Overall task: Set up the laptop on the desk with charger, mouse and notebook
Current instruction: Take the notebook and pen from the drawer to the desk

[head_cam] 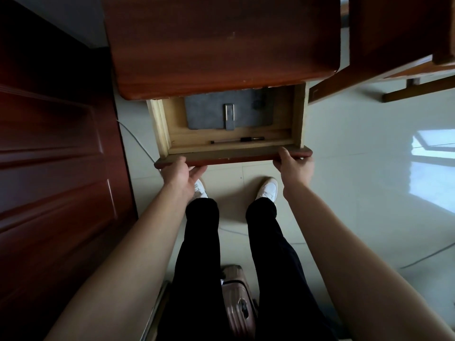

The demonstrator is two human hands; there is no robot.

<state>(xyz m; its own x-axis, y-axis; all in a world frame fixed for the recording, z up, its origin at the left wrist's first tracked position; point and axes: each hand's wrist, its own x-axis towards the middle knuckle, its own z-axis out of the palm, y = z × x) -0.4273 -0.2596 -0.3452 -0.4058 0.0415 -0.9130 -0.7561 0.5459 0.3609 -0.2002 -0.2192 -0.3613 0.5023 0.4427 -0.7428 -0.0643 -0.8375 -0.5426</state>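
Observation:
A brown wooden desk (221, 45) fills the upper middle, its top bare. Its drawer (234, 157) is pulled out toward me. My left hand (182, 174) grips the drawer front at its left end from below, and my right hand (294, 166) grips its right end. In the drawer lies a grey notebook (209, 114) with a metal clasp (229, 116); its far part is hidden under the desk top. A small dark object (259, 102) rests on the notebook's right side. A black pen (237, 140) lies along the drawer's near edge.
A dark red door (49, 143) stands at the left. A wooden chair (398, 45) is at the upper right. A pink suitcase (237, 303) stands behind my legs. White cables (136, 136) run over the pale tiled floor.

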